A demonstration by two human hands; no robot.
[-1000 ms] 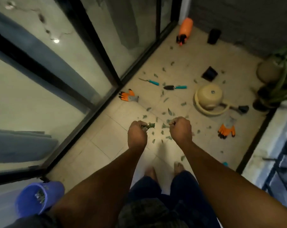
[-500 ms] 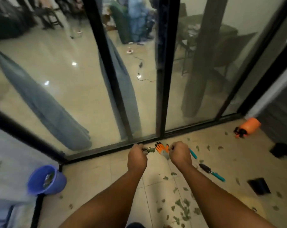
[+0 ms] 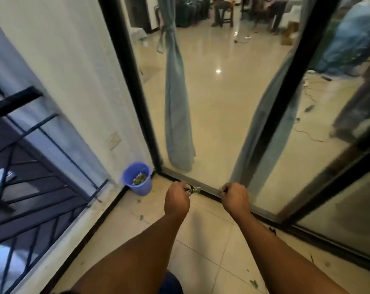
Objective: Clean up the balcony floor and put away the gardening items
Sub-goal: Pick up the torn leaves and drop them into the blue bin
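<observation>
Head view: left hand (image 3: 176,199) is a fist gripping leaves (image 3: 193,190), green scraps poking out; right hand (image 3: 235,197) is also fisted, its contents hidden. Bin (image 3: 137,179) sits in the corner by the door track, left of and just beyond the left hand. Risk: thin, light scraps slipping from the fists before reaching the small round plastic bin, littering the glossy tiles (image 3: 201,247).

We count 2 hands, left (image 3: 177,200) & right (image 3: 235,198), 1 purple bucket (image 3: 137,178), 2 tied curtains (image 3: 177,115) behind glass, approx. 6 loose leaf bits (image 3: 254,283) on tiles.
</observation>
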